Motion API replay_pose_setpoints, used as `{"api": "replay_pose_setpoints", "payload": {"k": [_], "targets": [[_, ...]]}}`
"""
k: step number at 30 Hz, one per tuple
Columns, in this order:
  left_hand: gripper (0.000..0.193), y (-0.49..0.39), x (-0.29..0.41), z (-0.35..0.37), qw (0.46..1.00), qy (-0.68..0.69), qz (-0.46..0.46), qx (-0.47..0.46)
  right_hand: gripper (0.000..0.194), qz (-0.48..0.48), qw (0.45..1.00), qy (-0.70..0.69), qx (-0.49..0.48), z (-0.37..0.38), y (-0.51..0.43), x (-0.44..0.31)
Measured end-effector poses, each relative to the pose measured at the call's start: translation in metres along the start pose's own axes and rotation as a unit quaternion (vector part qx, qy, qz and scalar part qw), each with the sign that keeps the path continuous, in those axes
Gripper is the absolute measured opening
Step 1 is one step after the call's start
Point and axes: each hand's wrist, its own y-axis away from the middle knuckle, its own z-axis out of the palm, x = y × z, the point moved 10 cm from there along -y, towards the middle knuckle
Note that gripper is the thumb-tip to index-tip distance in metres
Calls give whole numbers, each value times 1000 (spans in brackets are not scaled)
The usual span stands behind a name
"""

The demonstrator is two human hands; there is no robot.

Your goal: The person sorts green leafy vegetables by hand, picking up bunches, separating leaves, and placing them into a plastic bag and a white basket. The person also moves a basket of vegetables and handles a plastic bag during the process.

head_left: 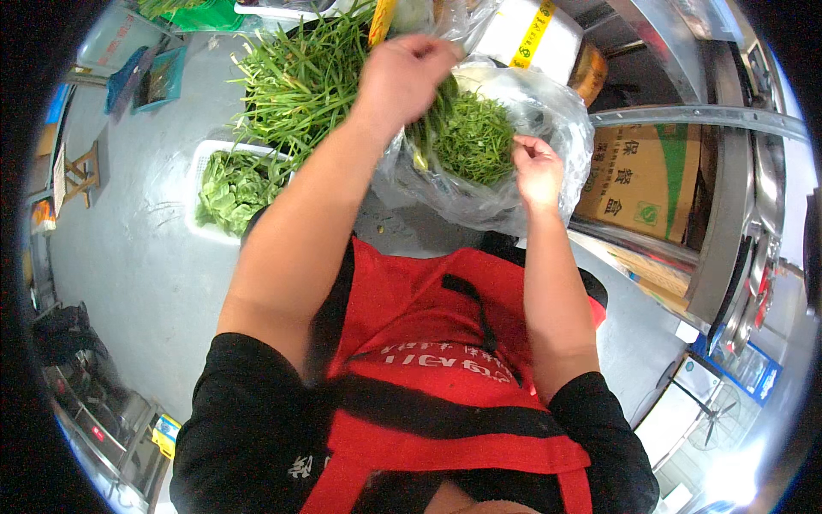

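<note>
My left hand (404, 77) is raised over the gap between a large heap of long green leafy stalks (308, 83) and a clear plastic bag (559, 128). It is blurred, and what its bent fingers hold is unclear. Inside the wide-mouthed bag lies a pile of fine green leafy herbs (475, 138). At the right side of that pile is my right hand (538, 168), thumb and forefinger close together; whether anything is pinched there cannot be told. Longer dark green stalks lie at the bag's left side, partly under my left hand.
A white plastic basket (196, 193) of broad green leaves (234, 193) stands left on the grey floor. Behind the bag is a white foam box (494, 32) with yellow tape. A metal shelf holding a cardboard box (636, 173) stands close on the right.
</note>
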Motion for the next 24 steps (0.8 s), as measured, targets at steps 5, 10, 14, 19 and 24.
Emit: {"api": "replay_pose_setpoints", "payload": {"k": [5, 10, 14, 19, 24], "targets": [[25, 6, 21, -124, 900, 415, -76, 114, 50, -154, 967, 205, 10, -2, 12, -44], [35, 86, -36, -339, 863, 367, 9, 347, 31, -92, 984, 141, -57, 5, 18, -28], [44, 183, -229, -429, 828, 342, -157, 416, 25, -28, 997, 17, -65, -7, 21, 34], [41, 284, -333, -396, 755, 329, -263, 503, 27, 40, 994, 70, -68, -12, 39, 40], [48, 277, -423, -400, 796, 142, -313, 498, 29, 32, 982, 161, -89, 1, 32, 16]]}}
